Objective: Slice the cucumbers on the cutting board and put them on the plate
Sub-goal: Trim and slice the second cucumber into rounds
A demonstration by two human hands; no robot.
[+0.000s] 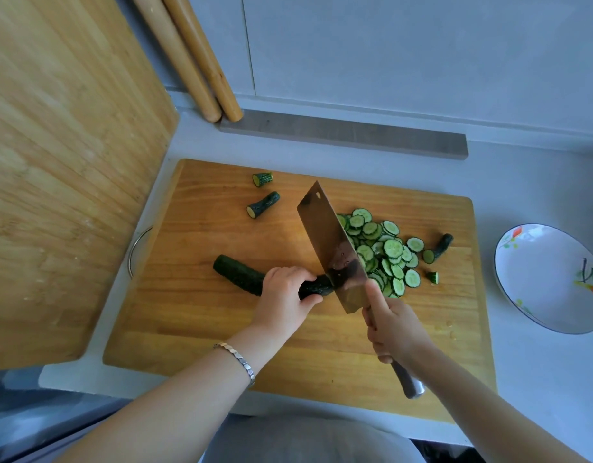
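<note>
A dark green cucumber [241, 272] lies across the middle of the wooden cutting board [201, 329]. My left hand [283, 297] presses down on its right part. My right hand [393, 329] grips the handle of a cleaver [331, 242], whose blade stands on the cucumber's right end, right beside my left fingers. To the blade's right lies a heap of several round cucumber slices [385, 252]. Cut-off cucumber ends [263, 204] lie at the board's back, and others sit right of the heap. A white plate [545, 279] with a flower pattern stands right of the board, nothing on it.
A large bamboo board [61, 168] leans on the left, close to the cutting board's left edge. Two wooden rolling pins [194, 61] lean against the back wall above a grey strip [348, 133]. A metal ring handle [138, 248] shows at the left.
</note>
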